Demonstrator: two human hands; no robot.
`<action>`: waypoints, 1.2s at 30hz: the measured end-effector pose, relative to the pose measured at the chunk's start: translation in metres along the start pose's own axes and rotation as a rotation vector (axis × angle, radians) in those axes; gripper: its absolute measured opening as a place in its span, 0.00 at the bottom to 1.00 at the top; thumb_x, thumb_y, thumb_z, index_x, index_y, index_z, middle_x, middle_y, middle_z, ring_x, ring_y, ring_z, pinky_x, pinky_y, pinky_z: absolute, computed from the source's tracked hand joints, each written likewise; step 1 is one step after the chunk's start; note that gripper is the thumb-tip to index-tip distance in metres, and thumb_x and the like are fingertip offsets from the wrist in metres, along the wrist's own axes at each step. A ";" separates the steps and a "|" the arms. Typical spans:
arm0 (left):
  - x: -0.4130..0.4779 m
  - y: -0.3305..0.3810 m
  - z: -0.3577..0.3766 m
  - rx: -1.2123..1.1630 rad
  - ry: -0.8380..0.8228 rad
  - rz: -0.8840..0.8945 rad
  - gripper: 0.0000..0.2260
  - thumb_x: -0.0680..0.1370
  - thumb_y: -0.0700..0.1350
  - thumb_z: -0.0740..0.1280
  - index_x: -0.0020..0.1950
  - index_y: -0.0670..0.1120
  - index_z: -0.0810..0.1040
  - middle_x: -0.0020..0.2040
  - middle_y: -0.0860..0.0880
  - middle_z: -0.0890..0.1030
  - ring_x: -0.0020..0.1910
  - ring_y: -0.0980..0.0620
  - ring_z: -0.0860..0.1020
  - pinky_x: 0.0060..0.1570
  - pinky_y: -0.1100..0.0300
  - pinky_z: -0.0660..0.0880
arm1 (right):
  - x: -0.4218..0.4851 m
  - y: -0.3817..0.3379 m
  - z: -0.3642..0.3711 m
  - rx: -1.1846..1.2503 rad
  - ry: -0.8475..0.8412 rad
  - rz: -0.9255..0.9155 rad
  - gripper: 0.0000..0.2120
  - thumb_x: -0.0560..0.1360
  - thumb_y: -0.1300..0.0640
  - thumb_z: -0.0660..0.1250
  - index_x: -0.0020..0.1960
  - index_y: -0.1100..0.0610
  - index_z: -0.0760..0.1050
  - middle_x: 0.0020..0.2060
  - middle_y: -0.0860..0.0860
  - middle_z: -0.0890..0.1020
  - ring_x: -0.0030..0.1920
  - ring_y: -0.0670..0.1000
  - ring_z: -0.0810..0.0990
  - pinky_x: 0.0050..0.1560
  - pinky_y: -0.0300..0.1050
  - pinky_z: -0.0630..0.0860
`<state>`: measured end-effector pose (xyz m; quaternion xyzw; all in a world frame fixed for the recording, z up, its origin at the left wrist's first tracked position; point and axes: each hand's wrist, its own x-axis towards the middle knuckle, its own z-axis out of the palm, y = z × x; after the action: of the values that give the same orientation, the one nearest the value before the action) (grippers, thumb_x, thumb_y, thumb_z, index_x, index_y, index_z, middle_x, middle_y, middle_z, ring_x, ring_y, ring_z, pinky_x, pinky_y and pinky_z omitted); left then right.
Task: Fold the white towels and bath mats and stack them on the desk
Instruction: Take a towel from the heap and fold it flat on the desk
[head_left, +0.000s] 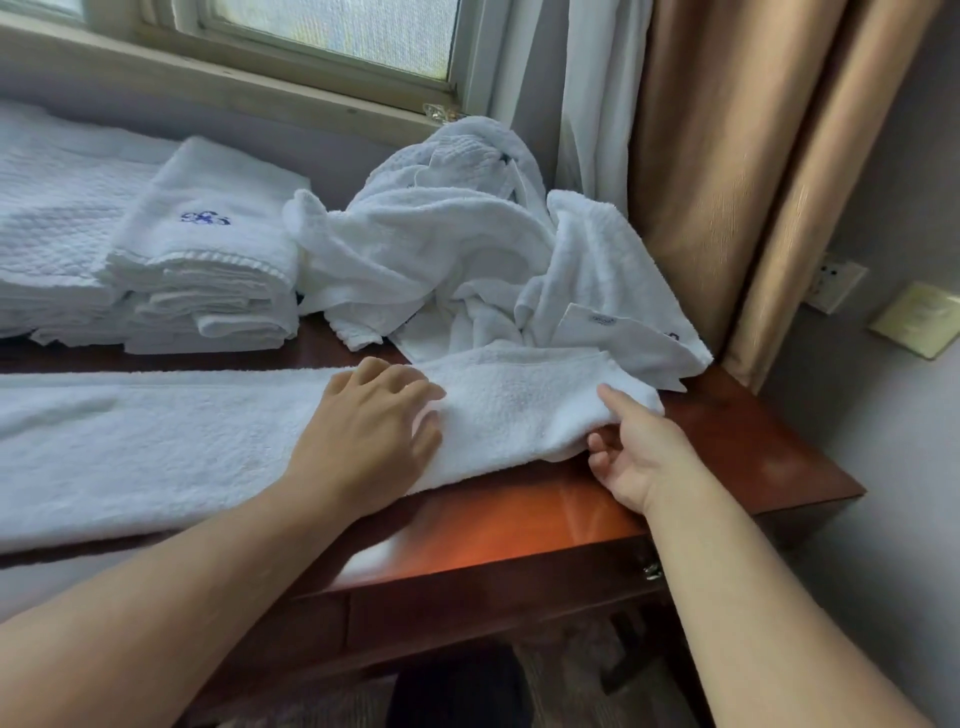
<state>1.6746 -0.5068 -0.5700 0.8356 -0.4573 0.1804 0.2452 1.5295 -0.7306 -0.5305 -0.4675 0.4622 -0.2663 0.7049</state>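
Bare arms, bare hands.
The left forearm shows at 8 o'clock and the right forearm at 5 o'clock, both unsleeved down to the left hand and right hand.

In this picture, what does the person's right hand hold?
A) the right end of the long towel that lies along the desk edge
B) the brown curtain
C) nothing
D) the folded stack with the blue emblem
A: the right hand pinches the end of the long towel, one digit on top and the other fingers under it.
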 end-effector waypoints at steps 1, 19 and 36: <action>-0.001 0.002 -0.003 -0.038 0.050 0.008 0.18 0.79 0.55 0.55 0.60 0.54 0.81 0.60 0.56 0.80 0.62 0.52 0.71 0.60 0.55 0.64 | 0.001 0.000 0.004 -0.097 0.061 -0.071 0.09 0.76 0.54 0.73 0.53 0.56 0.78 0.40 0.52 0.79 0.26 0.47 0.74 0.23 0.38 0.66; -0.065 -0.135 -0.179 -0.963 -0.265 -1.062 0.17 0.76 0.50 0.72 0.60 0.42 0.80 0.44 0.47 0.85 0.39 0.50 0.84 0.39 0.57 0.78 | -0.192 0.110 0.207 -1.025 -0.536 -1.696 0.05 0.67 0.63 0.73 0.40 0.58 0.78 0.34 0.53 0.79 0.36 0.57 0.77 0.34 0.52 0.77; -0.140 -0.224 -0.259 -0.843 0.123 -1.325 0.19 0.63 0.53 0.72 0.51 0.48 0.79 0.42 0.50 0.79 0.41 0.50 0.78 0.42 0.60 0.72 | -0.216 0.125 0.260 -1.430 -0.702 -1.654 0.07 0.78 0.50 0.62 0.53 0.51 0.75 0.44 0.48 0.78 0.47 0.54 0.77 0.37 0.47 0.70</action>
<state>1.7737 -0.1599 -0.4869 0.7592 0.1209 -0.1459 0.6227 1.6635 -0.3962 -0.5214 -0.9699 -0.1630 -0.1794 -0.0226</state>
